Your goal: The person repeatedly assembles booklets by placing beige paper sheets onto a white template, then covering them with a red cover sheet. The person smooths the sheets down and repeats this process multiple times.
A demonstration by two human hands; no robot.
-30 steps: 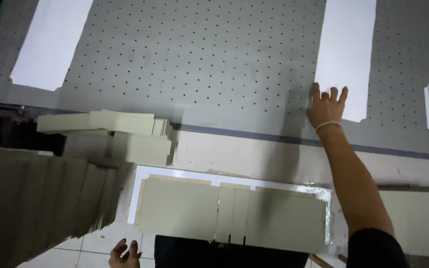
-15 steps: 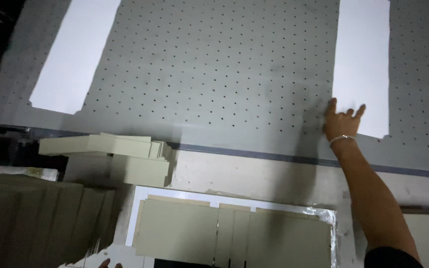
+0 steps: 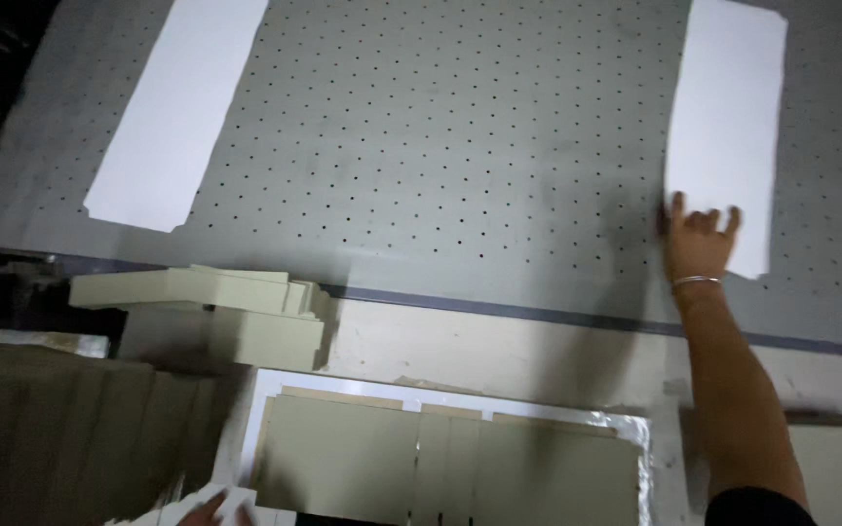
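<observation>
Flat right hand (image 3: 699,244) on white sheet (image 3: 725,127)

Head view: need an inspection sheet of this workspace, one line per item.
Surface: grey perforated table, dotted with small holes, a dark strip along its near edge.
Job's things: white sheet on the right, lying flat; right hand spread on its lower left corner. Second white sheet on the left, flat, untouched.
Clutter: stack of pale green boards at the table's near edge; flat pale green panels in a white-edged tray below it.
Grips: right hand open, palm down, a bangle on the wrist. Left hand barely in view at the bottom edge, on white pieces; grip unclear.
Cables: nothing seen.
Surroundings: dim, dark at far left; no other person seen.
</observation>
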